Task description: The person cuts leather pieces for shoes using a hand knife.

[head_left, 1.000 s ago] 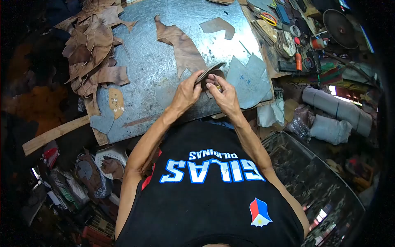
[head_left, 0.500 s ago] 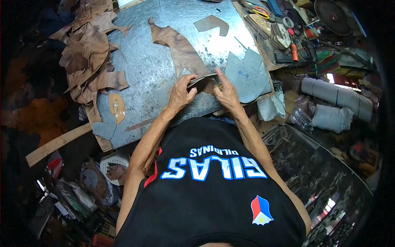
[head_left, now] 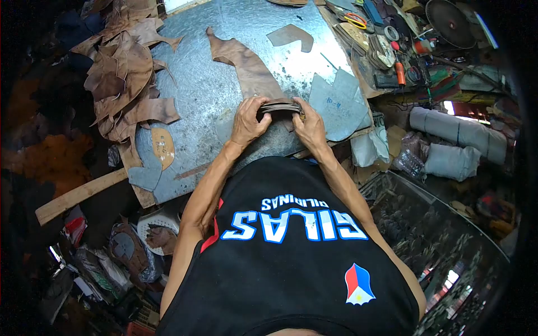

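Between my two hands is a small stack of cut leather pieces (head_left: 279,106), bent into a slight arch with its layered edges facing me. My left hand (head_left: 248,120) is closed on the stack's left end, thumb below and fingers on top. At the other end my right hand (head_left: 308,124) grips it the same way. Just beyond the stack lies a long curved strip of brown leather (head_left: 255,75), flat on the metal-topped table (head_left: 193,84). A grey pattern piece marked with writing (head_left: 335,106) lies right of my right hand.
Brown leather scraps (head_left: 120,84) pile along the table's left edge, near a tan oval template (head_left: 163,148). An angular grey piece (head_left: 290,38) lies at the back. Yellow-handled scissors (head_left: 355,21) and an orange-handled tool (head_left: 399,73) sit among clutter on the right. A wooden plank (head_left: 81,196) juts out left.
My hands have brought the stack's edges together, and it now sits more level and evenly arched. My right index finger, raised before, has curled onto its end.
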Tool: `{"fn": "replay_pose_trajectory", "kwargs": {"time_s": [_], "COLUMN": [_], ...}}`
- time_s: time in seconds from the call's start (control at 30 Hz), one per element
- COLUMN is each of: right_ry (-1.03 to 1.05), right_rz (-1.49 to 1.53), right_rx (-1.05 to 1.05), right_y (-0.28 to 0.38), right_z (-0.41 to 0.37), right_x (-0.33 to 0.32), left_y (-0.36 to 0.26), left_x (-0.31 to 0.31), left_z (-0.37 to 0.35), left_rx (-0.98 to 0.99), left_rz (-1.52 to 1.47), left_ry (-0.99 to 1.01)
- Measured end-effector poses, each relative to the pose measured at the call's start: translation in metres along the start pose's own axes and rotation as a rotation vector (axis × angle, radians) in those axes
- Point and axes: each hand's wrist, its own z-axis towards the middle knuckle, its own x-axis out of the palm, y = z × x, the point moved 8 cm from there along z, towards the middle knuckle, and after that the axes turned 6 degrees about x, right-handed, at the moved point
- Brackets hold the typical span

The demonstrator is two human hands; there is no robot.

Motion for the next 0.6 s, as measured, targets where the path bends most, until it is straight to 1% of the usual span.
{"fn": "replay_pose_trajectory", "kwargs": {"time_s": [0.03, 0.07, 0.13, 0.17, 0.23, 0.37, 0.43, 0.47, 0.6], "right_ry": [0.077, 0.070, -0.071, -0.078, 0.019, 0.045, -0.096, 0.007, -0.007], "right_rz": [0.053, 0.052, 0.044, 0.043, 0.277, 0.226, 0.226, 0.170, 0.133], "right_rx": [0.136, 0.134, 0.109, 0.108, 0.355, 0.318, 0.156, 0.238, 0.175], "right_y": [-0.006, -0.012, -0.030, -0.024, -0.031, -0.031, -0.032, -0.026, -0.027], "right_z": [0.000, 0.002, 0.003, 0.004, 0.004, 0.014, 0.023, 0.021, 0.024], "right_x": [0.003, 0.006, 0.005, 0.002, 0.008, 0.017, 0.007, 0.006, 0.004], "left_y": [-0.002, -0.003, -0.003, -0.005, -0.004, -0.010, -0.004, -0.004, -0.007], "left_x": [0.000, 0.001, 0.007, 0.009, 0.017, 0.024, 0.025, 0.026, 0.026], "left_z": [0.002, 0.004, 0.004, 0.005, 0.007, 0.015, 0.016, 0.018, 0.020], "left_rx": [0.010, 0.017, -0.006, 0.001, -0.024, 0.046, -0.032, -0.026, 0.035], "left_rz": [-0.004, -0.007, -0.033, -0.036, -0.072, -0.065, -0.069, -0.068, -0.020], "left_ry": [-0.018, -0.019, 0.004, 0.004, 0.049, 0.045, 0.042, 0.045, 0.040]}}
